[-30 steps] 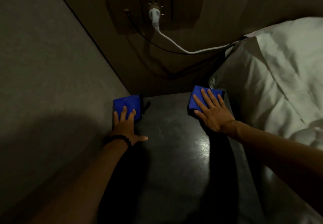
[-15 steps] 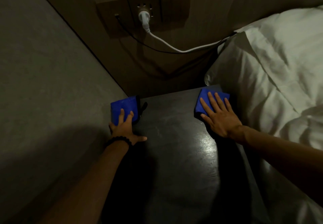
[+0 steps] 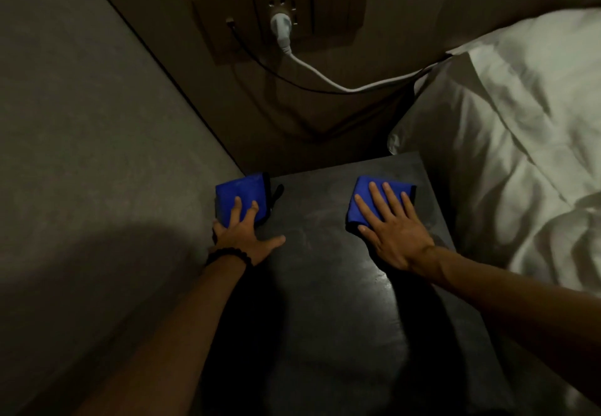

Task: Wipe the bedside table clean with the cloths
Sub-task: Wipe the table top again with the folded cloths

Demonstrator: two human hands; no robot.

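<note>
The table (image 3: 325, 285) is dark, set in a corner between the wall (image 3: 81, 123) at 9 o'clock and the bed (image 3: 520, 155) at 3 o'clock. Two folded blue cloths lie flat on its far half. The left cloth (image 3: 239, 189) sits at the table's 10 o'clock corner, touching the wall; the left hand (image 3: 242, 232) rests on its near edge, fingers straight and pressing down, thumb spread out onto bare table toward 3 o'clock. The right cloth (image 3: 367, 194) lies at 1 o'clock, near the bed-side edge but apart from it; the right hand (image 3: 390, 233) lies flat over it, fingers spread, palm covering the near part. The two cloths are well apart with bare table between. A beaded bracelet (image 3: 229, 254) circles the left wrist. Light is poor: the near half of the table is in shadow, and its near edge cannot be made out. Each cloth's near portion is hidden beneath its hand.
</note>
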